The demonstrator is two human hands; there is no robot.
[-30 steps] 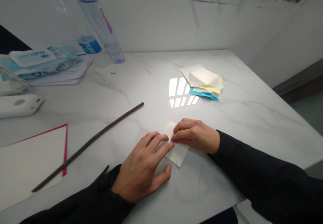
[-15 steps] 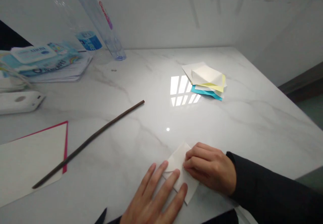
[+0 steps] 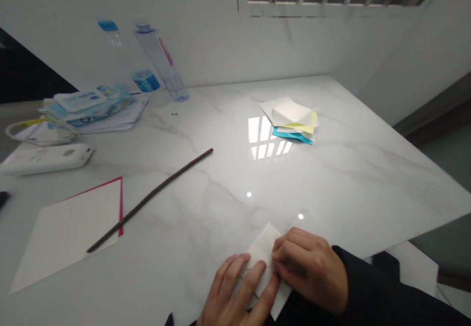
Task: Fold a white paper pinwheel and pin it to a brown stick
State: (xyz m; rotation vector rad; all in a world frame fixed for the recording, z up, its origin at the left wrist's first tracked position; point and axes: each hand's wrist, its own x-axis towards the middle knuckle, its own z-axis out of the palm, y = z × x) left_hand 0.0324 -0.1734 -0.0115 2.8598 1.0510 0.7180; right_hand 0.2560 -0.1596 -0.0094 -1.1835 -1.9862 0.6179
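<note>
A small folded white paper point(image 3: 264, 250) lies on the white marble table point(image 3: 353, 169) near its front edge. My left hand point(image 3: 235, 294) rests flat on the paper's left part, fingers stretched out and pressing down. My right hand point(image 3: 311, 267) sits on the paper's right side with its fingers curled and pinched against a fold. Both arms wear black sleeves. Most of the paper is hidden under the two hands.
A stack of white, yellow and blue paper squares point(image 3: 292, 119) lies further back. A long thin dark stick point(image 3: 150, 198) crosses the table beside a white sheet with a red edge point(image 3: 69, 228). At back left stand two plastic bottles point(image 3: 162, 61), a wipes pack point(image 3: 88, 103) and a white device point(image 3: 47, 157).
The view lifted and both hands with the paper now sit lower in frame, near the table's front edge. The hands stay on the paper, still pressing its fold.
</note>
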